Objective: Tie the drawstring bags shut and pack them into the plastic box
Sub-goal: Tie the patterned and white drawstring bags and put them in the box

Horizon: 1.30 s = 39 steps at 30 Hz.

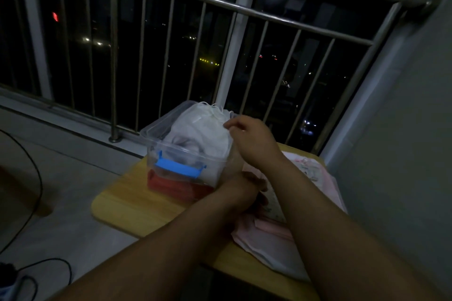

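Plastic box (156,144), heaped with white drawstring bags (200,129), stands near the counter (127,203) far edge. Right hand (247,134): fingers curled against the heap, pinch indeterminable. Left hand (247,188): on pink bags (269,239), fingers hidden.

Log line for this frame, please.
right hand touching white drawstring bag in clear plastic box | left hand on pink fabric bags beside box

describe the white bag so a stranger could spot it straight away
On the yellow table stands a clear plastic box with a blue latch. The white drawstring bag bulges from its top, whereas the pink bags lie flat beside the box.
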Motion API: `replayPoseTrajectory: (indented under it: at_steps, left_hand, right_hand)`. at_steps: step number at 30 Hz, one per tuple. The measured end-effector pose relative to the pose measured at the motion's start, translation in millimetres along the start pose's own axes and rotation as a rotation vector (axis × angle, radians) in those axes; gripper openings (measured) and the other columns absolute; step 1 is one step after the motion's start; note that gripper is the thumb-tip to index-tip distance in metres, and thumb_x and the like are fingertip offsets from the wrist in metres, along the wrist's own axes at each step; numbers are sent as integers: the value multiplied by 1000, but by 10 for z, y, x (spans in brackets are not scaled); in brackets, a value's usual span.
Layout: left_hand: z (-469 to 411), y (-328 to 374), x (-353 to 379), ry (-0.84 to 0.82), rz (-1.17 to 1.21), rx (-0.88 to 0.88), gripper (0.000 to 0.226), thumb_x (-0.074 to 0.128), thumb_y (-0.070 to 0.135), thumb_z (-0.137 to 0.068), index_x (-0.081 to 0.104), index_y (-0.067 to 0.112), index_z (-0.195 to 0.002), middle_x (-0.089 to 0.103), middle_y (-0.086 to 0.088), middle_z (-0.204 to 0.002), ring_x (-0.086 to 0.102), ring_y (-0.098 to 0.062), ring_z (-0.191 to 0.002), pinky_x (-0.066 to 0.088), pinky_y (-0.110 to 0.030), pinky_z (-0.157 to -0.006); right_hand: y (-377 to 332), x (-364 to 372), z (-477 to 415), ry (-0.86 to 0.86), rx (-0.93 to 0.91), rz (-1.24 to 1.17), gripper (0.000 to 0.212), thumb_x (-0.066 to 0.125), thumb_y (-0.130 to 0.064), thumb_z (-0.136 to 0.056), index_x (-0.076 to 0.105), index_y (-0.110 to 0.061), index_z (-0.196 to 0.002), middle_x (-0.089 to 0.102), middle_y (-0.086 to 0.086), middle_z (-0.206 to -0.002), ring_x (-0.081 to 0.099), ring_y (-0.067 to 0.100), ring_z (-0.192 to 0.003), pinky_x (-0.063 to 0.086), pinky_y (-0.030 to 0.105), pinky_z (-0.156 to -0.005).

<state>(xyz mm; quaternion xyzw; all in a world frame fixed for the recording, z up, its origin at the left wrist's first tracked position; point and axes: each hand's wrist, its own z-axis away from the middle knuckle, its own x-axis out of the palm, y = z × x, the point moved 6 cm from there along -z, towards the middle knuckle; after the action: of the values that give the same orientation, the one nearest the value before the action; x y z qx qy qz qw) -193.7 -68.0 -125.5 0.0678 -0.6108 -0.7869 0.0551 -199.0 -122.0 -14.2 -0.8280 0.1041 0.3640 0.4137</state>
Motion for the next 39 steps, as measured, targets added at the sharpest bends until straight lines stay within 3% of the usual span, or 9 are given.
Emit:
replayPoseTrajectory:
  at_steps: [5, 15, 19, 22, 25, 29, 33, 37, 39]
  left_hand:
    - [-154, 11, -58, 68, 41, 115, 22, 56, 16, -103, 68, -2, -99, 70, -15, -72, 64, -34, -69, 53, -39, -66]
    - [-296, -56, 47, 136, -186, 177, 21, 55, 23, -102, 72, 10, -102, 69, -6, -89, 64, -18, -76, 54, -30, -65]
    - [-314, 5, 106, 160, -507, 216, 23, 60, 30, -99, 67, 15, -115, 67, -1, -108, 63, -16, -91, 53, -27, -70]
    - [-336, 27, 166, 163, -704, 217, 37, 64, 36, -97, 59, 15, -127, 62, -3, -118, 61, -16, -96, 43, -21, -61]
    - [-406, 35, 210, 163, -822, 219, 45, 72, 37, -90, 59, 16, -127, 63, -4, -127, 62, -21, -107, 52, -29, -79]
    - [-477, 13, 236, 156, -828, 209, 40, 71, 30, -91, 54, 17, -125, 63, -5, -125, 59, -20, -106, 48, -30, -80]
    - [-456, 42, 226, 224, -854, 239, 25, 64, 28, -94, 55, 18, -115, 64, -2, -110, 61, -20, -97, 53, -34, -81]
    - [-363, 154, 251, 293, -890, 382, 14, 53, 34, -102, 56, 22, -95, 63, 2, -90, 62, -17, -83, 58, -41, -79]
    - [-318, 229, 239, 314, -771, 441, 14, 53, 32, -103, 55, 20, -95, 63, 1, -87, 63, -18, -81, 59, -43, -76]
  right_hand:
    - [579, -429, 309, 102, 128, -25, 24, 53, -19, -103, 76, -17, -108, 71, -6, -108, 63, 12, -98, 51, 29, -84]
    - [2005, -955, 1212, 237, 607, -33, 22, 55, -28, -103, 75, -27, -93, 73, -3, -101, 68, 17, -83, 59, 43, -85]
    - [2160, -936, 1305, 139, 696, 100, 37, 60, -25, -99, 66, -15, -134, 69, 9, -125, 65, 26, -96, 51, 35, -86]
    - [2124, -935, 1272, 114, 697, 128, 42, 63, -23, -97, 63, -11, -137, 66, 13, -132, 61, 25, -98, 46, 31, -84]
    - [2136, -936, 1263, 110, 702, 110, 45, 64, -19, -96, 60, -11, -141, 63, 12, -139, 62, 29, -115, 47, 31, -94]
    - [2213, -982, 1284, 177, 758, 23, 36, 70, -16, -93, 66, -7, -128, 68, 13, -123, 64, 29, -103, 52, 34, -91]
    - [2220, -993, 1281, 161, 760, -55, 14, 72, -14, -93, 76, -16, -80, 70, 1, -86, 66, 18, -78, 50, 25, -63]
    - [2202, -1007, 1323, 215, 730, -158, 20, 68, -15, -94, 74, -16, -75, 75, 5, -87, 73, 28, -83, 63, 48, -79]
    - [2173, -1045, 1338, 268, 721, -299, 16, 61, -13, -97, 69, -12, -83, 77, 11, -85, 75, 30, -76, 63, 49, -68]
